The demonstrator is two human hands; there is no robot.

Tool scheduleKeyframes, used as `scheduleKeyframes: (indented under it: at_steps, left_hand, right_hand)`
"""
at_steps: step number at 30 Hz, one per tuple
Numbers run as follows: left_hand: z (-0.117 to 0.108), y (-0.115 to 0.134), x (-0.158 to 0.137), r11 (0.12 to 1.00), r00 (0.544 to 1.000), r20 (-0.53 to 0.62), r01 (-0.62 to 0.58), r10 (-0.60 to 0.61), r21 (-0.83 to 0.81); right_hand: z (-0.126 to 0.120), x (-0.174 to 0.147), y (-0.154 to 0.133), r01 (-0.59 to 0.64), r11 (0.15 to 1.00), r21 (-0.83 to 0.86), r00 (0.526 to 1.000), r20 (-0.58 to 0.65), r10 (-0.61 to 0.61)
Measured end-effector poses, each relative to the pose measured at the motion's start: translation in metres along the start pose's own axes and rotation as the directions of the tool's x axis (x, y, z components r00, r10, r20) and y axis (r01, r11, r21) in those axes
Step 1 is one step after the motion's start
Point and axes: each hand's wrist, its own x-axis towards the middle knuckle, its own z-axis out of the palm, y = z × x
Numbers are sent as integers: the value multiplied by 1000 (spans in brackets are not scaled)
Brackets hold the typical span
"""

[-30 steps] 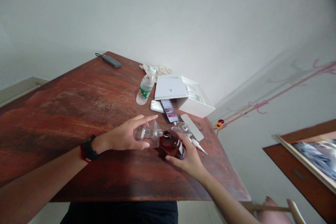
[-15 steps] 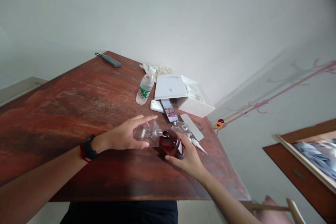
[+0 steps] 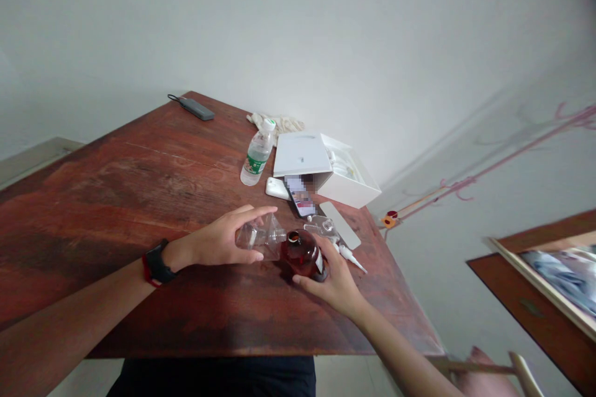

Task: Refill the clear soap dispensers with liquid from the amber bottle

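L fingers (image 3: 249,257) hold clear btl (image 3: 262,240) beside amber btl (image 3: 300,255) in R fingers (image 3: 310,286)

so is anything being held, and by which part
Left grip has the clear bottle by its body; right grip, the brown bottle by its side.

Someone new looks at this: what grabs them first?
Probably the open, glossy brown bottle in the right hand, then the clear, angular plastic bottle held sideways beside it in the left hand. Beyond, the white rectangular box stands out on the reddish-brown wooden table.
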Motion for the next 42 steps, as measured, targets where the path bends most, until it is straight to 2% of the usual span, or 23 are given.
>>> scheduleKeyframes:
  at_steps: [15, 23, 42]
  left_hand:
    - [-2, 4, 0, 999, 1000, 13, 15, -16, 51]
    - [-1, 6, 0, 1000, 1000, 20, 18, -18, 8]
    - [8, -1, 0, 998, 999, 16, 45, -44, -55]
  right_hand:
    - [-8, 3, -1, 45, 997, -59, 997, 66, -41]
    - [-13, 4, -3, 17, 996, -84, 994, 106, -8]
    - [-29, 9, -5, 58, 989, -138, 980, 198, -29]
